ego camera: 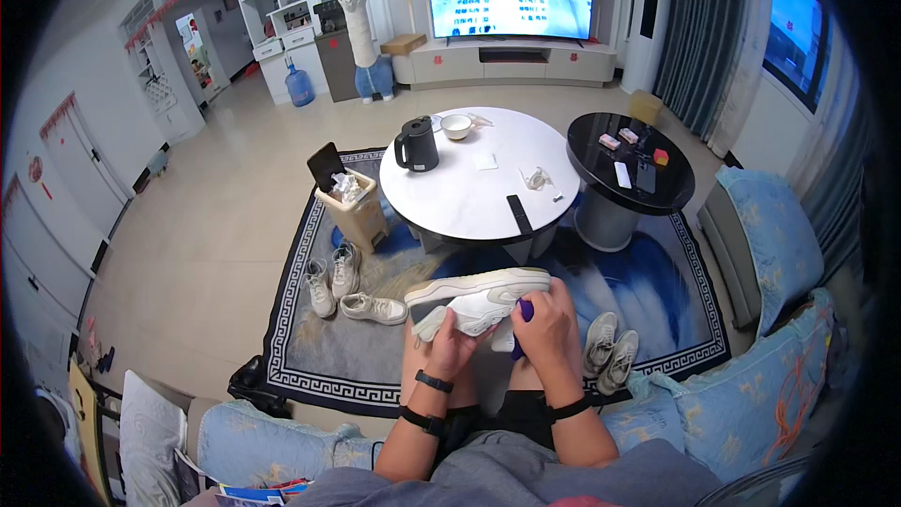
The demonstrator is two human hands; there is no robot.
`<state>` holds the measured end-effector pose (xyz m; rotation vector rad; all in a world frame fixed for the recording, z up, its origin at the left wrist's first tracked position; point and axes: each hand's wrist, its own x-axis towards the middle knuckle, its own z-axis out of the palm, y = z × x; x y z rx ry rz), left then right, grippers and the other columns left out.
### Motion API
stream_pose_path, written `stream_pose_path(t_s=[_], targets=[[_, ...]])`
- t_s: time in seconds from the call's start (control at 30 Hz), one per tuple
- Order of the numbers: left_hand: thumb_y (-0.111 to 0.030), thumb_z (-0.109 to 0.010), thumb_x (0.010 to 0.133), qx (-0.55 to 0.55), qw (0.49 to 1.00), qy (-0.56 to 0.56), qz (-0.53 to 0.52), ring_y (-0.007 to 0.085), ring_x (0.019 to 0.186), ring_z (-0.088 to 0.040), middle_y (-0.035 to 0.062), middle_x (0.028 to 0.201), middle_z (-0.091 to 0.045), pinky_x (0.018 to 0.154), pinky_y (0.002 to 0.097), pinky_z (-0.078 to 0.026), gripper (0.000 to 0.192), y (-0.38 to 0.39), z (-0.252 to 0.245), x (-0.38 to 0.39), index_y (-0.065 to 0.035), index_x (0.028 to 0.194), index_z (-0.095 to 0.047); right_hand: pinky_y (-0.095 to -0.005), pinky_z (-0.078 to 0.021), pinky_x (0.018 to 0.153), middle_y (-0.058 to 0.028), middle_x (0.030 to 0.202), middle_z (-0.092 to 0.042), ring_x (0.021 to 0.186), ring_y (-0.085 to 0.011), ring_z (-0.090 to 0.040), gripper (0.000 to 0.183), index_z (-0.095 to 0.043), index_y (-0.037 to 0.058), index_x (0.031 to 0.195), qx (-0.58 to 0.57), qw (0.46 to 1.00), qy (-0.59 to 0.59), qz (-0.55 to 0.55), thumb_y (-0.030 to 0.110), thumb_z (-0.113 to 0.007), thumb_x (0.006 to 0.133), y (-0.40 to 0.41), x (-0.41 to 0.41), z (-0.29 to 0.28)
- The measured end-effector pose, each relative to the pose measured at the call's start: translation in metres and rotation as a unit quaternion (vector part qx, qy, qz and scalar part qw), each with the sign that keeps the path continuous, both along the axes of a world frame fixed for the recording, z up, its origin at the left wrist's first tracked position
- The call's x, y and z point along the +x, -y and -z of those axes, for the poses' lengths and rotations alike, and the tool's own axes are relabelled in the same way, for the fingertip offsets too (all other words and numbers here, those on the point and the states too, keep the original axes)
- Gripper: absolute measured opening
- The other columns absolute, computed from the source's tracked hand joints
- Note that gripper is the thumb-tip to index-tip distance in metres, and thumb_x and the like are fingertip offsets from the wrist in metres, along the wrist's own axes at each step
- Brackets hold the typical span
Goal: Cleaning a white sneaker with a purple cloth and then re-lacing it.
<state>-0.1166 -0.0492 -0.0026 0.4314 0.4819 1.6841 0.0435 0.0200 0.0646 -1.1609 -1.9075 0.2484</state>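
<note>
A white sneaker [486, 303] lies on its side above my knees, its sole edge turned away from me. My left hand [454, 346] grips the shoe near its tongue and collar. In my right hand [545, 327] is a purple cloth [524, 310], held against the shoe at its right end. Something white hangs below the shoe beside the cloth; I cannot tell what it is. A single white sneaker [373, 308] lies on the rug left of my legs, next to a pair of off-white sneakers [320, 289]. Another pair [600, 343] rests to my right.
A round white table [479, 204] ahead holds a black electric kettle [417, 146], a bowl [456, 127], a pale tangled lace [538, 179] and a black remote or phone [518, 214]. A lower black round table [630, 190] adjoins it. A bin [355, 215] stands left, over the rug [303, 380].
</note>
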Motion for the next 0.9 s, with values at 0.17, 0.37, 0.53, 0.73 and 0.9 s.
stream_pose_path(t_s=[0.17,0.37,0.53,0.73,0.9], targets=[[-0.045,-0.037,0.108,0.011,1.000,0.013,-0.016,0.0302,0.134,-0.050,0.0145,0.145,-0.052,0.110,0.0461,-0.044,0.055,-0.004,0.007,0.003,-0.0043,0.145,-0.044,-0.0484,-0.0539,0.067,-0.0145,0.084,-0.066,0.078,-0.0391,-0.066,0.017,-0.062,0.0072,0.086,-0.021,0.999,0.006,-0.041,0.017,-0.073,0.078,0.026,-0.032,0.011],[-0.043,-0.042,0.108,0.220,0.954,0.150,0.136,0.0236,0.118,-0.058,0.0104,0.127,-0.062,0.105,0.0396,-0.046,0.047,-0.010,0.111,-0.046,-0.0054,0.133,-0.054,-0.0474,-0.0548,0.065,-0.0140,0.083,-0.066,0.074,-0.0375,-0.067,0.015,-0.062,0.0083,0.085,-0.031,0.979,-0.038,-0.199,0.020,-0.071,0.081,0.052,-0.066,0.005],[-0.045,-0.039,0.108,-0.024,0.999,0.021,-0.034,0.0289,0.129,-0.054,0.0135,0.141,-0.055,0.109,0.0460,-0.044,0.054,-0.001,0.011,0.000,-0.0048,0.143,-0.045,-0.0440,-0.0546,0.069,-0.0137,0.086,-0.067,0.079,-0.0362,-0.067,0.015,-0.066,0.0077,0.089,-0.024,0.994,0.007,-0.107,0.015,-0.074,0.078,0.022,-0.023,0.004],[-0.045,-0.036,0.108,-0.011,1.000,-0.004,-0.015,0.0368,0.139,-0.045,0.0155,0.152,-0.045,0.112,0.0553,-0.040,0.060,0.001,0.005,0.002,-0.0043,0.152,-0.035,-0.0431,-0.0538,0.074,-0.0168,0.085,-0.067,0.081,-0.0374,-0.066,0.016,-0.066,0.0043,0.088,-0.012,0.999,-0.031,-0.020,0.007,-0.075,0.075,0.009,0.002,-0.012],[-0.042,-0.041,0.107,0.002,1.000,0.008,-0.027,0.0310,0.136,-0.049,0.0150,0.148,-0.050,0.110,0.0468,-0.043,0.056,-0.004,0.014,0.000,-0.0032,0.147,-0.042,-0.0491,-0.0535,0.069,-0.0169,0.087,-0.066,0.082,-0.0396,-0.066,0.016,-0.061,0.0058,0.090,-0.040,0.999,-0.011,-0.023,0.017,-0.070,0.082,0.028,-0.033,0.011]])
